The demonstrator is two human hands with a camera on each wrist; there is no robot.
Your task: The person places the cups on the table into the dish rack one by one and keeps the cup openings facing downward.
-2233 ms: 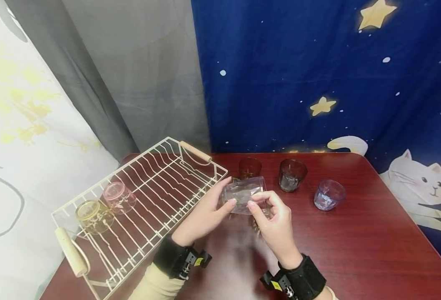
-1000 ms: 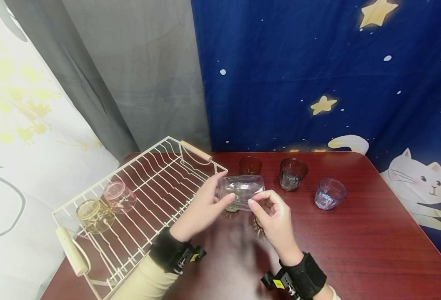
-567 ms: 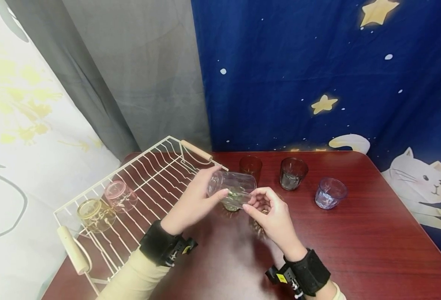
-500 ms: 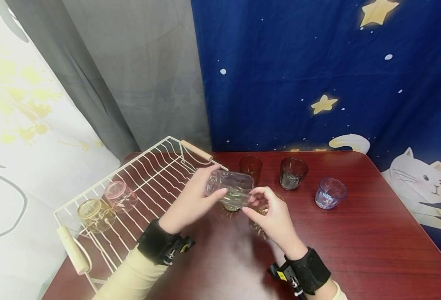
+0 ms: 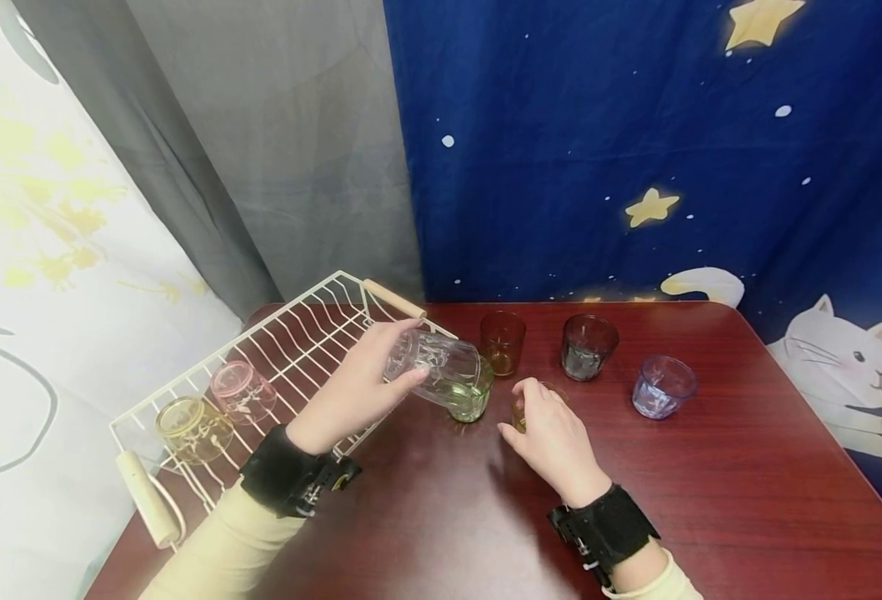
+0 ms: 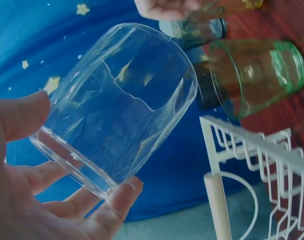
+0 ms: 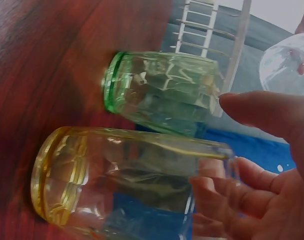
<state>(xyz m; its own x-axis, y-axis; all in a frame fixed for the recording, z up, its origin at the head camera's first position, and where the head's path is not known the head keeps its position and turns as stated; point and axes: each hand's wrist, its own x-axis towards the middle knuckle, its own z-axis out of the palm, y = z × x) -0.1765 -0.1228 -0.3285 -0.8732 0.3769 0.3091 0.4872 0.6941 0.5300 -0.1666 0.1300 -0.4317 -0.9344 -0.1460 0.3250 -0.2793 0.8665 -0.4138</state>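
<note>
In the head view my left hand [image 5: 358, 387] grips a clear drinking glass [image 5: 433, 367] round its base, tilted with the mouth to the right. That glass overlaps a green glass [image 5: 476, 402], which stands upright on the table. My right hand [image 5: 557, 442] is over an amber glass [image 5: 519, 414], mostly hidden beneath it in the head view. In the right wrist view, fingers [image 7: 252, 187] lie at the rim of the amber glass, while the thumb [image 7: 262, 112] stands apart from it. The left wrist view shows the clear glass held between thumb and fingers [image 6: 119, 200].
A white wire rack [image 5: 291, 367] with wooden handles stands at the left. Upside down in it are a pink glass [image 5: 242, 392] and a yellow glass [image 5: 193, 429]. Behind my hands stand a brown glass [image 5: 503, 342], a dark grey glass [image 5: 588, 346] and a blue glass [image 5: 662, 387].
My right hand has let go of the clear glass and moved slightly right, over the amber glass. My left hand has carried the clear glass left, toward the rack.
</note>
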